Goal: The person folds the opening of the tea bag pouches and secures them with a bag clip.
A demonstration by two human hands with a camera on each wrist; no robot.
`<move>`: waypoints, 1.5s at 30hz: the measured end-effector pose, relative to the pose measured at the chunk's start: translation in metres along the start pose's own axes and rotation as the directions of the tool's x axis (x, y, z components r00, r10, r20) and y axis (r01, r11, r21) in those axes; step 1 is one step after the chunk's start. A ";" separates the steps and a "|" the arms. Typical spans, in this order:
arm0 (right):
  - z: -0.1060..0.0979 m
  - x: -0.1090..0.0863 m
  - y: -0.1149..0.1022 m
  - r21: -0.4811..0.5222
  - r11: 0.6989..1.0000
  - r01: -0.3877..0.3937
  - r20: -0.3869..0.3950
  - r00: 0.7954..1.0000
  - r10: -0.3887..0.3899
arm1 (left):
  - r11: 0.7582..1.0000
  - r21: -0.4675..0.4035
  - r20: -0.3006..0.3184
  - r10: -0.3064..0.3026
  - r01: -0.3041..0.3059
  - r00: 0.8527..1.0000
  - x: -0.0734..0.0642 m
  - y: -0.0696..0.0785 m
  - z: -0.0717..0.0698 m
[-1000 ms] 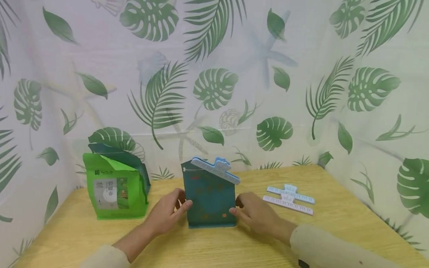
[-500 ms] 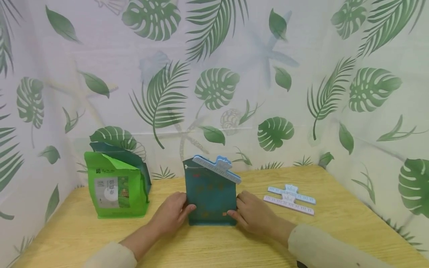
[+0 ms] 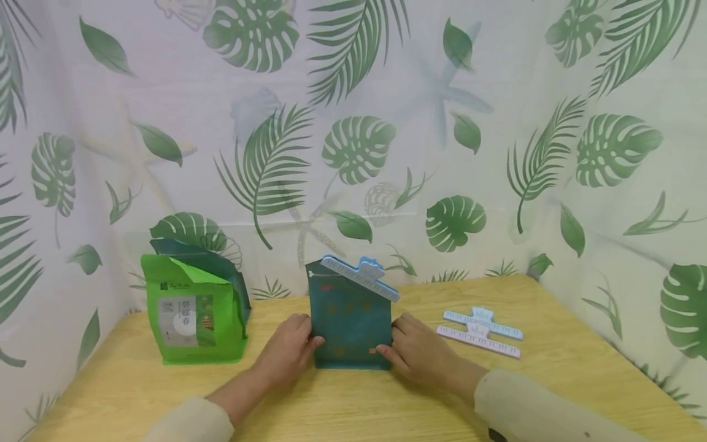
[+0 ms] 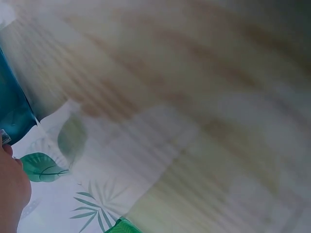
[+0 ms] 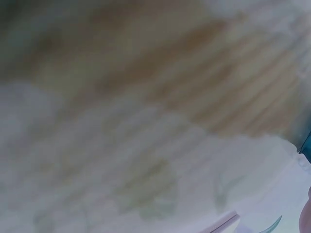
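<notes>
A dark teal tea bag (image 3: 351, 322) stands upright on the table in the middle of the head view. Its folded top carries a blue bag clip (image 3: 360, 277), slanting down to the right. My left hand (image 3: 287, 351) grips the bag's left side low down, thumb on the front face. On the opposite side my right hand (image 3: 421, 353) holds the lower right edge, its thumb also on the front. The fingers behind the bag are hidden. Only a slice of the teal bag (image 4: 12, 104) and part of my hand show at the left wrist view's edge.
To the left stands a bright green tea bag (image 3: 193, 319), with another dark teal bag (image 3: 221, 258) behind it. Two more clips, one light blue (image 3: 505, 330) and one pinkish (image 3: 497, 348), lie on the wooden table (image 3: 353, 408) at right. A leaf-patterned curtain (image 3: 353, 80) surrounds the table.
Both hands have closed in from beside the teal bag to grip its lower sides. The bag has shifted slightly away, while the clip stays on its top.
</notes>
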State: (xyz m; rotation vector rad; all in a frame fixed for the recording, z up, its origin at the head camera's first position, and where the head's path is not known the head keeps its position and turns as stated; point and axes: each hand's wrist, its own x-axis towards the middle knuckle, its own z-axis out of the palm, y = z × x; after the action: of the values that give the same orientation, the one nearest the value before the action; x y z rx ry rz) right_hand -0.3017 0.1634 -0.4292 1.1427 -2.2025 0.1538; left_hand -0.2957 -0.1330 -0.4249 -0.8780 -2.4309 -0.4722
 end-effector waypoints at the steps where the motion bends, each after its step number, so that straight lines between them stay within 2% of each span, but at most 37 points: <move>1: 0.000 0.001 0.001 -0.002 1.000 -0.004 0.007 1.000 0.004 | 1.000 0.005 -0.017 0.009 -0.009 1.000 0.000 0.000 0.001; 8: 0.004 0.005 0.010 -0.034 0.999 0.010 0.017 1.000 -0.010 | 0.999 0.028 -0.108 0.048 -0.046 0.993 0.004 -0.004 0.009; 12: 0.007 0.006 0.014 -0.048 0.999 -0.004 0.038 0.999 0.006 | 0.999 0.028 -0.115 0.040 -0.037 0.993 0.006 -0.006 0.012; 16: 0.011 0.008 0.017 -0.045 0.999 0.003 0.013 1.000 -0.003 | 0.999 0.036 -0.115 0.028 -0.024 0.993 0.007 -0.007 0.014; 20: 0.013 0.010 0.019 -0.052 0.999 -0.007 0.009 1.000 0.008 | 0.999 0.050 -0.094 0.005 0.000 0.996 0.010 -0.008 0.014; 23: 0.013 0.012 0.020 -0.059 0.998 -0.034 0.037 0.999 0.036 | 0.995 0.088 -0.048 -0.048 0.052 0.998 0.013 -0.007 0.015; 27: 0.013 0.014 0.022 -0.059 0.996 -0.070 0.061 0.995 0.074 | 0.975 0.189 0.023 -0.127 0.121 0.992 0.016 -0.005 0.017; 30: 0.015 0.014 0.024 -0.054 0.994 -0.097 0.066 0.993 0.100 | 0.956 0.256 0.062 -0.163 0.142 0.985 0.016 -0.005 0.021; 37: 0.019 0.014 0.029 -0.064 0.986 -0.151 0.090 0.984 0.157 | 0.942 0.294 0.071 -0.193 0.164 0.979 0.022 -0.006 0.031; 45: 0.023 0.019 0.035 -0.065 0.982 -0.177 0.086 0.980 0.182 | 0.926 0.343 0.039 -0.185 0.161 0.982 0.028 -0.007 0.031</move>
State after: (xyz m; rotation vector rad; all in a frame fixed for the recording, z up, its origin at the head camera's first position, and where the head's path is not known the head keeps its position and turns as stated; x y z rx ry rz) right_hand -0.3478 0.1626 -0.4297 0.9355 -2.3750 0.1155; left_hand -0.3293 -0.1096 -0.4351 -0.5436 -2.5613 -0.0759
